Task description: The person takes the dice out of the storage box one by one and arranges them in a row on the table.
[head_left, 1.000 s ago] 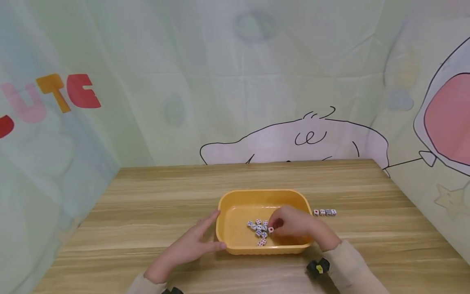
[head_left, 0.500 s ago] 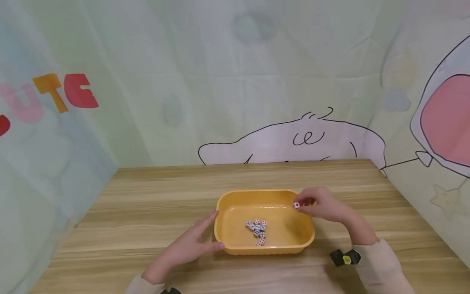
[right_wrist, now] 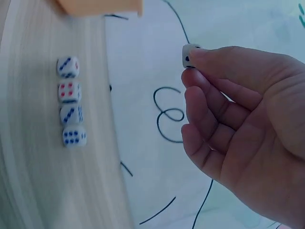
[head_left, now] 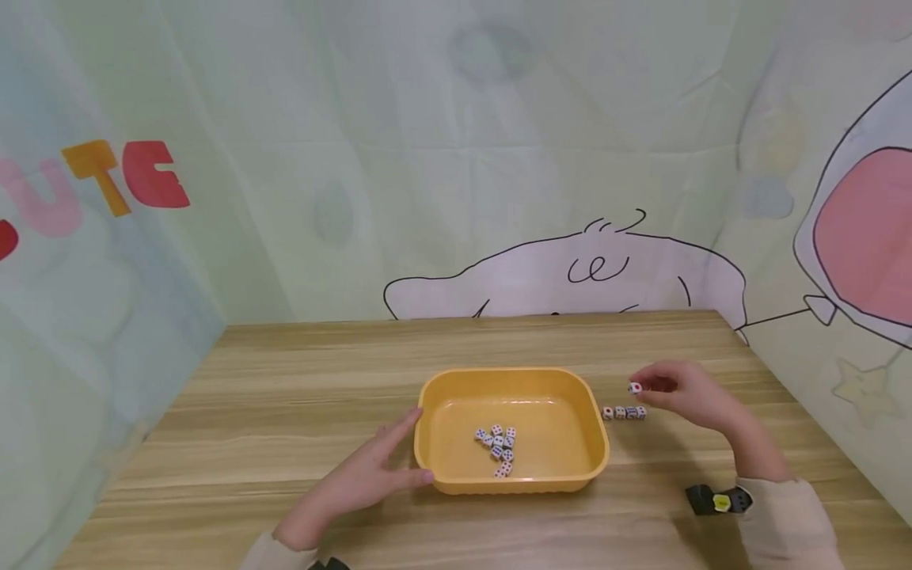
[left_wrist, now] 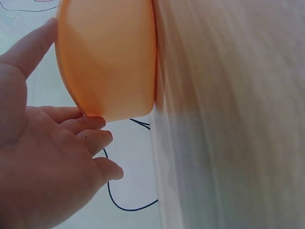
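Note:
A yellow plastic basin stands on the wooden table, with several white dice clustered on its floor left of the middle. My left hand rests at the basin's left end, thumb and fingertips touching the rim with the fingers fairly straight. Between thumb and fingertip my right hand pinches one die, held up in the air right of the basin. Below and slightly left of it, a short row of dice lies on the table beside the basin's right wall; the right wrist view shows their blue and red pips.
The wood-grain table runs back to a printed cloth backdrop with cartoon drawings. Dark wrist cameras sit at both wrists, by the cuffs of light sleeves.
My right hand has lifted a die out of the basin and carried it rightward over the rim, to above the row. The left hand has stayed at the basin's left end.

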The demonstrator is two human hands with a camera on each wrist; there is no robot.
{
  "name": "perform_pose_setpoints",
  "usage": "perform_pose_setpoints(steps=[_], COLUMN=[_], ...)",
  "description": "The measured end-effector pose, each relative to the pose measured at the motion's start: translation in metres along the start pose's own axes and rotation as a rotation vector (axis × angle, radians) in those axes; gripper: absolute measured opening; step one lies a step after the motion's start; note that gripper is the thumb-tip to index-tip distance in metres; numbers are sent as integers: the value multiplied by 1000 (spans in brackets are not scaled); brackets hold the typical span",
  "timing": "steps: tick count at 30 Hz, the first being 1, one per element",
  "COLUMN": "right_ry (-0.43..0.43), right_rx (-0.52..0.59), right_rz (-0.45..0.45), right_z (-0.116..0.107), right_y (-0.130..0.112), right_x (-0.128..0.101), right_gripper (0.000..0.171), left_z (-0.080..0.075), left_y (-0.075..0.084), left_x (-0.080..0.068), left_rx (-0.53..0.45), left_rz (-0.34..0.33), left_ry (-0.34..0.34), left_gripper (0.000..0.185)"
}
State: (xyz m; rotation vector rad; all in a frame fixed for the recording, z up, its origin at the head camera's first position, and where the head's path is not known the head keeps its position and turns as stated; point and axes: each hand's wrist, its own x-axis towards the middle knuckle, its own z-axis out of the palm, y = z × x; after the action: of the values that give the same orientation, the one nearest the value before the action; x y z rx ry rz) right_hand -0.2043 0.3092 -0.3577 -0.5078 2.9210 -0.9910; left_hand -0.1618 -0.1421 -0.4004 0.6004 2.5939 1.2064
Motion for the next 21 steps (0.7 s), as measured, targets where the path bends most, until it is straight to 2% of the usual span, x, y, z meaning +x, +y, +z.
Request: perform_pose_setpoints(steps=[8,17,21], right_ry=[-17,-45,-53], right_rx=[-17,-11,-15], right_rz=[65,83,120], right_z=[0,5,9], right_y=[21,47,53], right_x=[-4,-5,-4], right_gripper=[26,18,17], left_z=[0,0,0], left_y=[0,0,-1], left_x=[0,0,0], left_rx=[8,7,3], left_rz=[-4,5,-8], left_ry=[2,1,1], left_gripper=[91,91,91])
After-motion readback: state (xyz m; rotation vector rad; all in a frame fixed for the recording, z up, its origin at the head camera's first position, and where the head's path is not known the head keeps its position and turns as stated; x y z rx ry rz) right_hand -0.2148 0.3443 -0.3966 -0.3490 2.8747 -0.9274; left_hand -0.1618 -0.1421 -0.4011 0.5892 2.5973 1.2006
